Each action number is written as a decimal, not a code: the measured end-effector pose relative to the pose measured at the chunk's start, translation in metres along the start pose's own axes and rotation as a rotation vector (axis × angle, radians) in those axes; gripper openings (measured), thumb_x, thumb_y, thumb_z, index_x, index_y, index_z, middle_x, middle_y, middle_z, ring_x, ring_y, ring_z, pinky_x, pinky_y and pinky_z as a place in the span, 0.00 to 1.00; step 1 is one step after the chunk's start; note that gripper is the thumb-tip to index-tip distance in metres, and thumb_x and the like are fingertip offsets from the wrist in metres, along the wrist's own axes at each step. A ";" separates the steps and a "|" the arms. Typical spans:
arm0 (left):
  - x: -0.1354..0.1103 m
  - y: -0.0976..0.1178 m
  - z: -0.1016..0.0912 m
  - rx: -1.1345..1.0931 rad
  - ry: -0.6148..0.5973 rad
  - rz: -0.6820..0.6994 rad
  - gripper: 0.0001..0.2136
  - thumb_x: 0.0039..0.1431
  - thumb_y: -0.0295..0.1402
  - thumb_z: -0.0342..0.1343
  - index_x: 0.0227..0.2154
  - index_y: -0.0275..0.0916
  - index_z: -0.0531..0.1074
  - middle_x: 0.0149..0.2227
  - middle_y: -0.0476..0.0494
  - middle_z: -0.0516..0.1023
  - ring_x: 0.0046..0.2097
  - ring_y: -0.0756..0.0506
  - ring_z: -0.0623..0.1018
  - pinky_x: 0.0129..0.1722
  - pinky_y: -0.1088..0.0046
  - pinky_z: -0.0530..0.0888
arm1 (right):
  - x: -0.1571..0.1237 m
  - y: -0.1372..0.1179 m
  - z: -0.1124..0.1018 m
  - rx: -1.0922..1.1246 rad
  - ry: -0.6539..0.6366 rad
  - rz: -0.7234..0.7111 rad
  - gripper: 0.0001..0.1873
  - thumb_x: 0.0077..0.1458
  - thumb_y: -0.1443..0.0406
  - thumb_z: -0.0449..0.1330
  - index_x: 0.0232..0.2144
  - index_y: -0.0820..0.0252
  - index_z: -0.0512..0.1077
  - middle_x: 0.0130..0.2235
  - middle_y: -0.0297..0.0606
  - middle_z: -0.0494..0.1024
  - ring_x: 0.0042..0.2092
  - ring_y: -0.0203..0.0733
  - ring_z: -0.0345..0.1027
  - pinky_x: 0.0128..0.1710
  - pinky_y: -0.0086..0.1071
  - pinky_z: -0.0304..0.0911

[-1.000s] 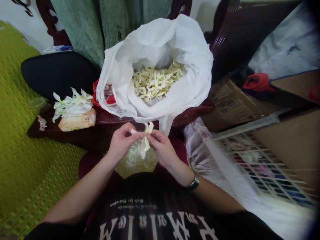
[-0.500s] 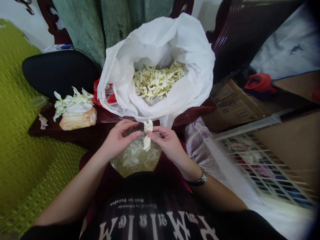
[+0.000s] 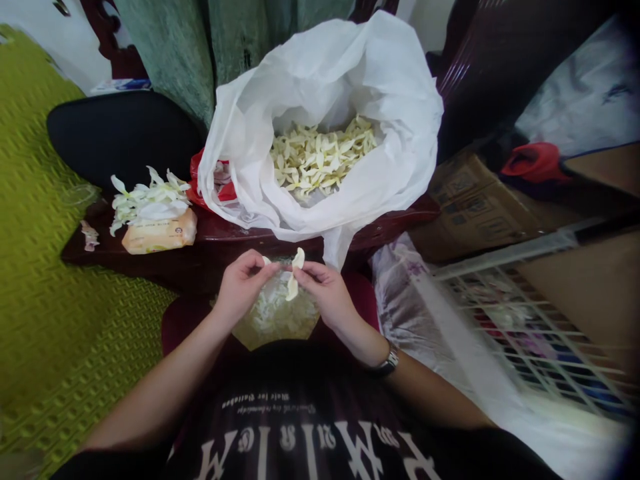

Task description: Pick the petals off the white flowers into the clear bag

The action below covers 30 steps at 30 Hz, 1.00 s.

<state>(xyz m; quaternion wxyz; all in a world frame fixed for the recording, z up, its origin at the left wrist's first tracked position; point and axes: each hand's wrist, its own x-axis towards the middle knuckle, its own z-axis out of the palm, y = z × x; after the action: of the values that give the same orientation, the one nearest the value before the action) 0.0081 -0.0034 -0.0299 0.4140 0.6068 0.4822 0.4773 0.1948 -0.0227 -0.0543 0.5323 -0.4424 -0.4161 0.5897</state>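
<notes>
The petals (image 3: 299,259) between the left hand (image 3: 243,287) and right hand (image 3: 325,293) were pale cream, like the yellowish heap (image 3: 323,160) in the white plastic bag (image 3: 320,60). A red plastic bag (image 3: 200,180) showed behind it on the glossy maroon worktop (image 3: 250,245). The mat (image 3: 65,320) was olive green with an embossed pattern, the curtain (image 3: 170,47) mottled green, the T-shirt (image 3: 300,427) dark maroon with white lettering.

We had petals (image 3: 320,157) in a plastic bag (image 3: 310,73) on the table (image 3: 390,220), a packet (image 3: 160,233) left, a cardboard box (image 3: 475,213) right.
</notes>
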 end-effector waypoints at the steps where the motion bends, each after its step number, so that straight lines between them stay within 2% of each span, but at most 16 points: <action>1: -0.001 -0.004 -0.005 0.015 0.016 -0.015 0.15 0.59 0.42 0.65 0.24 0.38 0.72 0.28 0.50 0.69 0.31 0.50 0.68 0.34 0.72 0.64 | 0.001 0.001 -0.002 0.006 0.027 -0.003 0.13 0.51 0.54 0.71 0.36 0.53 0.84 0.38 0.37 0.86 0.39 0.42 0.77 0.43 0.35 0.70; 3: -0.002 -0.007 -0.017 0.088 -0.008 -0.034 0.15 0.60 0.43 0.64 0.25 0.38 0.73 0.29 0.50 0.70 0.32 0.50 0.68 0.35 0.72 0.65 | 0.001 -0.001 -0.008 -0.020 0.044 -0.019 0.13 0.52 0.53 0.70 0.35 0.54 0.83 0.38 0.37 0.86 0.39 0.42 0.76 0.43 0.35 0.70; 6: -0.001 -0.002 -0.026 0.230 -0.140 -0.035 0.13 0.56 0.44 0.67 0.33 0.38 0.79 0.35 0.45 0.76 0.36 0.46 0.72 0.36 0.70 0.66 | 0.001 -0.006 -0.011 -0.120 -0.043 -0.005 0.13 0.52 0.53 0.70 0.33 0.56 0.83 0.32 0.37 0.84 0.35 0.41 0.75 0.38 0.34 0.69; 9: 0.000 0.008 -0.019 0.189 -0.234 -0.060 0.17 0.54 0.44 0.68 0.42 0.39 0.83 0.44 0.39 0.78 0.43 0.43 0.75 0.38 0.69 0.68 | -0.001 -0.009 -0.007 -0.187 -0.171 0.005 0.14 0.53 0.53 0.69 0.35 0.57 0.83 0.33 0.36 0.84 0.34 0.41 0.74 0.38 0.34 0.69; 11: 0.000 0.012 -0.008 0.062 -0.260 -0.080 0.14 0.56 0.43 0.66 0.40 0.40 0.84 0.45 0.39 0.77 0.44 0.42 0.76 0.40 0.68 0.69 | -0.002 -0.009 -0.002 -0.201 -0.209 -0.024 0.15 0.53 0.54 0.68 0.37 0.57 0.83 0.35 0.37 0.84 0.36 0.42 0.75 0.40 0.35 0.70; 14: -0.002 0.013 0.006 -0.089 -0.198 -0.078 0.09 0.57 0.41 0.66 0.33 0.41 0.84 0.40 0.42 0.76 0.41 0.45 0.75 0.41 0.68 0.69 | -0.002 -0.007 0.002 -0.209 -0.198 -0.049 0.15 0.53 0.53 0.68 0.36 0.57 0.83 0.35 0.38 0.84 0.37 0.43 0.75 0.41 0.36 0.70; 16: -0.002 0.013 0.010 -0.102 -0.135 -0.054 0.08 0.56 0.39 0.67 0.29 0.40 0.83 0.36 0.45 0.74 0.37 0.47 0.73 0.39 0.69 0.68 | -0.002 -0.006 0.003 -0.206 -0.186 -0.043 0.15 0.54 0.53 0.68 0.37 0.57 0.83 0.34 0.37 0.84 0.36 0.42 0.75 0.40 0.36 0.70; 20: -0.002 0.013 0.013 -0.069 -0.054 -0.003 0.12 0.54 0.38 0.69 0.21 0.38 0.76 0.30 0.49 0.69 0.33 0.49 0.69 0.35 0.71 0.65 | -0.004 -0.004 0.003 -0.192 -0.179 -0.050 0.14 0.56 0.54 0.66 0.39 0.56 0.83 0.32 0.36 0.82 0.33 0.40 0.72 0.37 0.34 0.69; 25: -0.003 0.011 0.009 -0.113 -0.003 -0.017 0.14 0.54 0.38 0.70 0.22 0.38 0.73 0.28 0.51 0.68 0.32 0.51 0.68 0.34 0.73 0.64 | -0.003 -0.005 0.004 -0.136 -0.098 -0.054 0.15 0.55 0.53 0.67 0.37 0.56 0.82 0.31 0.37 0.82 0.34 0.42 0.74 0.37 0.35 0.70; 28: -0.001 0.011 -0.002 -0.180 0.074 -0.044 0.14 0.55 0.39 0.68 0.24 0.38 0.72 0.29 0.51 0.69 0.31 0.51 0.68 0.34 0.74 0.65 | 0.001 -0.011 -0.001 -0.115 -0.004 -0.066 0.15 0.55 0.52 0.67 0.36 0.56 0.82 0.35 0.39 0.85 0.36 0.44 0.77 0.39 0.36 0.72; 30: 0.002 0.014 -0.011 -0.144 0.046 -0.088 0.13 0.55 0.41 0.68 0.26 0.38 0.73 0.29 0.51 0.70 0.31 0.51 0.68 0.33 0.74 0.65 | 0.003 -0.015 -0.005 -0.138 0.014 -0.082 0.16 0.55 0.51 0.67 0.35 0.57 0.82 0.35 0.39 0.85 0.36 0.44 0.77 0.39 0.35 0.72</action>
<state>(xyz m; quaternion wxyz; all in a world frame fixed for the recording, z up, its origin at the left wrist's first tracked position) 0.0002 -0.0037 -0.0140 0.4660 0.5423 0.4822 0.5061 0.2035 -0.0182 -0.0411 0.5274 -0.4647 -0.4697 0.5341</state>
